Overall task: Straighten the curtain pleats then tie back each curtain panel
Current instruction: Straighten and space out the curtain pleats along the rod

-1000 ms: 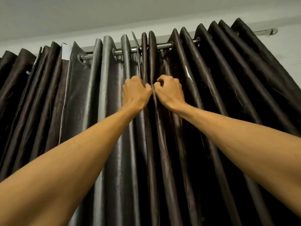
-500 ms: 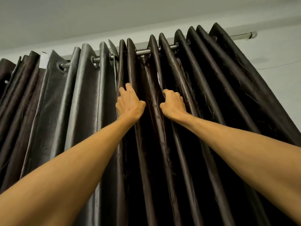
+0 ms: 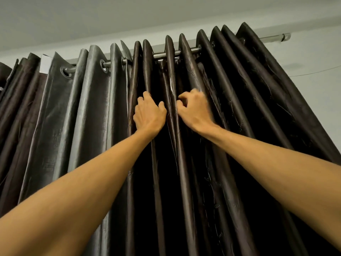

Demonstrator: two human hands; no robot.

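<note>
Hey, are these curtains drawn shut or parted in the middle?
Drawn shut: the grey panel and the dark brown panel meet edge to edge below the curtain rod, no gap showing.

A home room: dark eyelet curtains point(image 3: 258, 108) on a metal rod point(image 3: 267, 38), plain pale wall point(image 3: 313, 58) and ceiling point(image 3: 129, 13)

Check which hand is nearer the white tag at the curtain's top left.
Left. The left hand grips the curtain below and right of the white tag, well apart from it; the right hand grips it farther right again, beyond the left hand.
</note>
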